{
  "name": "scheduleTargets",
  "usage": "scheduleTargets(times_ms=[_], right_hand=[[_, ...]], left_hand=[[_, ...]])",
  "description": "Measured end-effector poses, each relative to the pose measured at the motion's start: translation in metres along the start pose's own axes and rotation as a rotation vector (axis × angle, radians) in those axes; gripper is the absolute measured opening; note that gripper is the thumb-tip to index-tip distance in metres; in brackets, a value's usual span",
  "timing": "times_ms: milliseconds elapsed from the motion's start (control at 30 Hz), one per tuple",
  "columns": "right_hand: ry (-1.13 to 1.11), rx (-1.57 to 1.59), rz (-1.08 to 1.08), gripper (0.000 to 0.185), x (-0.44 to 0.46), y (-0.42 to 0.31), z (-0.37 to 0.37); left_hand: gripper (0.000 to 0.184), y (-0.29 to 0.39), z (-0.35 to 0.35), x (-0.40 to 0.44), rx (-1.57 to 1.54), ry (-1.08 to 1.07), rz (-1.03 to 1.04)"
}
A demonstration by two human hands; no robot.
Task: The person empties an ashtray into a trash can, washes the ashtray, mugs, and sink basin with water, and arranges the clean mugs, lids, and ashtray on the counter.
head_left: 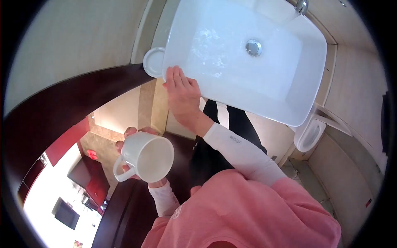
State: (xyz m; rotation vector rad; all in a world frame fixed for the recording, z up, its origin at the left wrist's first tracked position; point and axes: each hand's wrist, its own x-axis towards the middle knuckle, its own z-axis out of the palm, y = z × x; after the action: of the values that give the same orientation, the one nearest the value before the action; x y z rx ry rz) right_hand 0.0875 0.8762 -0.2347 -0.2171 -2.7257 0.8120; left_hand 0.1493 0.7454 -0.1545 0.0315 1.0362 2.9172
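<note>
My left hand (128,133) is closed around a white mug (142,155). The mug is tilted so that its open mouth faces the camera, and its inside looks bare. Most of the left palm is hidden behind it. My right hand (184,96) lies at the near left corner of a white washbasin (231,96), its fingers stretched out and close together over the rim, holding nothing I can see. Just left of those fingertips a small round white dish or lid (154,62) sits by the basin's edge. Rippled water glints on the basin's floor.
A metal drain (253,48) sits in the basin floor, and a chrome tap (302,6) stands at the far edge. Lower right is a white toilet (310,135). A dark red-brown ledge (74,89) curves along the left, with a bright room beyond.
</note>
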Motion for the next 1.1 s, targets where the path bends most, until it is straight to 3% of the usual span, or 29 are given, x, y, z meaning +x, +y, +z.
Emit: scheduleTargets(times_ms=[100,400,500,600,700,733,767,800,867,967,1033,1100], right_hand=[[-0.016,-0.011,-0.159,0.043,-0.010,0.013,-0.017],[-0.248,0.270,0.298,0.068,0.033,0.002,-0.023],[-0.378,0.069,0.078,0.062,0.010,0.015,-0.040],[-0.562,0.089,0.015,0.053,-0.002,0.041,-0.086],[-0.491,0.037,0.029,0.048,-0.007,0.052,-0.090],[-0.544,0.123,0.060,0.057,-0.003,0.048,-0.079],[-0.457,0.194,-0.032,0.068,-0.002,0.040,-0.056],[-0.453,0.279,0.072,0.078,0.010,0.024,-0.043],[-0.380,0.149,0.128,0.087,0.016,0.001,-0.038],[-0.410,0.265,0.026,0.084,0.013,0.018,-0.048],[-0.520,0.126,-0.008,0.076,0.002,0.036,-0.062],[-0.622,0.059,-0.039,0.070,-0.002,0.063,-0.081]], left_hand=[[0.058,-0.004,-0.004,-0.001,0.042,0.019,-0.020],[0.055,-0.016,0.026,0.016,0.079,-0.011,-0.057],[0.055,-0.022,0.024,0.021,0.042,-0.051,-0.039],[0.056,-0.022,0.018,0.020,0.134,-0.032,-0.047],[0.059,-0.026,0.012,0.023,0.089,-0.067,-0.071],[0.059,-0.027,0.013,0.024,0.089,-0.037,-0.082],[0.059,-0.026,0.018,0.025,0.089,-0.008,-0.093],[0.059,-0.025,0.022,0.026,0.089,0.022,-0.104],[0.045,-0.018,0.030,0.027,-0.027,-0.025,-0.131],[0.044,-0.023,0.038,0.027,-0.062,-0.035,-0.133],[0.055,-0.037,0.036,0.022,-0.017,0.022,-0.109],[0.046,-0.042,0.046,0.026,0.011,-0.018,-0.153]])
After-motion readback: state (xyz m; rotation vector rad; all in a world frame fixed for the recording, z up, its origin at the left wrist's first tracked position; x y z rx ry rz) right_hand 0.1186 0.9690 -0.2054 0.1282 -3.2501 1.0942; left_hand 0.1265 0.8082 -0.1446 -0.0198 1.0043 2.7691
